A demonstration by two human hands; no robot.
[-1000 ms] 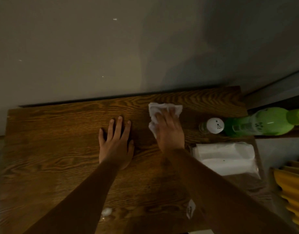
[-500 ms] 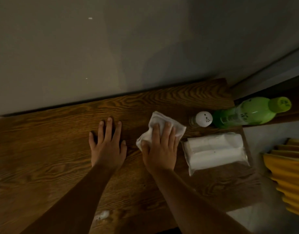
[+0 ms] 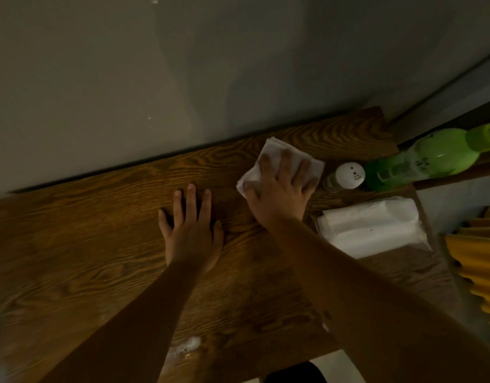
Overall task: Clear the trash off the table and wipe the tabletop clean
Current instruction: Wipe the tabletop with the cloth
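A dark wooden table (image 3: 86, 244) stands against a grey wall. My right hand (image 3: 279, 197) presses flat on a white wipe (image 3: 271, 150) near the table's far edge, right of centre; the wipe's corners stick out beyond my fingers. My left hand (image 3: 191, 233) lies flat on the bare wood at the middle, fingers spread, holding nothing. A small white wet smear or scrap (image 3: 187, 345) sits near the front edge, between my forearms.
Right of the wipe lies a small shaker with a white perforated cap (image 3: 347, 175), then a green bottle (image 3: 431, 158) on its side. A white pack of wipes (image 3: 371, 226) lies at the table's right end. Yellow ribbed material (image 3: 478, 261) is beyond the right edge.
My right hand has slid the wipe away from me, back toward the table's far edge, close to the shaker. My left hand stays flat in the same spot.
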